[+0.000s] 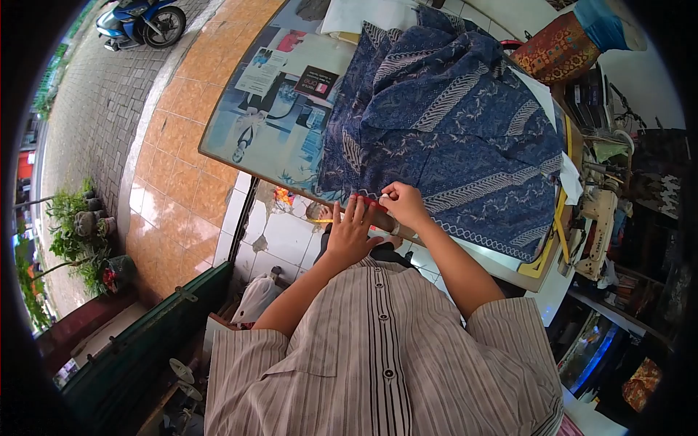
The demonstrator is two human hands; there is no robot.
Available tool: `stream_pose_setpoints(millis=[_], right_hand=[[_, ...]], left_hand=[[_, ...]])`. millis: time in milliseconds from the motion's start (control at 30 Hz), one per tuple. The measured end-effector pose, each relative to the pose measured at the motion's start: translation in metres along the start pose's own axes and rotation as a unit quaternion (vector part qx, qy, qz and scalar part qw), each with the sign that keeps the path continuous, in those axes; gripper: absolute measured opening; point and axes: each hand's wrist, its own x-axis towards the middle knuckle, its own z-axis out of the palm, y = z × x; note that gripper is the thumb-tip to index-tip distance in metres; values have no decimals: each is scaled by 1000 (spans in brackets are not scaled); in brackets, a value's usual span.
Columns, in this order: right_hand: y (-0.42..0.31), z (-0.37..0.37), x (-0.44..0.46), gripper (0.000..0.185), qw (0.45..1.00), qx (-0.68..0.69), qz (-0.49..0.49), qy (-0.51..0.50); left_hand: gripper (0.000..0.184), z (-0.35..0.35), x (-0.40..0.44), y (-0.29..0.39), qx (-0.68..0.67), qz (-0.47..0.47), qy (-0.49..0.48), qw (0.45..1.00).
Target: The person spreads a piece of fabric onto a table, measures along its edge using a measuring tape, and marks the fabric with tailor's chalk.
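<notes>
Head view: at the centre of the frame, I have both bare hands of a person in a brown-and-white striped, short-sleeved shirt (436, 356) working at the near edge of a dark blue patterned cloth with pale wavy bands (443, 131). The cloth lies in loose folds across the upper middle and right of a glass-topped table with printed papers (218, 142). The left hand (350, 231) reaches up to the cloth's lower edge, palm down, fingers extended and slightly spread. Just beside it, the right hand (402, 205) pinches a small whitish object (383, 196) between thumb and fingertips; I cannot tell what it is. A black card with white lettering (317, 82) shows left of the cloth. At the right of the frame I see a cream-coloured sewing machine (600, 236); at upper left, a blue motorcycle (142, 22) on grey paving; at lower left, leafy green potted plants (76, 232).
</notes>
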Motion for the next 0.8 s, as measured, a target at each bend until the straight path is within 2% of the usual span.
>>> stream_pose_setpoints(millis=[233, 300, 433, 500, 700, 800], right_hand=[[2, 10, 5, 21, 1000, -20, 7, 17], [-2, 11, 3, 19, 997, -73, -1, 22], [1, 10, 3, 19, 998, -45, -8, 37], [5, 10, 5, 20, 998, 42, 29, 26], [1, 10, 5, 20, 998, -44, 5, 35], [-1, 10, 5, 17, 999, -28, 11, 45]], left_hand=[[86, 3, 0, -1, 5, 4, 19, 1000], [86, 3, 0, -2, 8, 6, 18, 1000], [87, 2, 0, -3, -4, 10, 17, 1000], [87, -2, 0, -2, -6, 10, 18, 1000], [85, -6, 1, -1, -16, 9, 11, 1000], [85, -6, 0, -1, -7, 7, -1, 1000]])
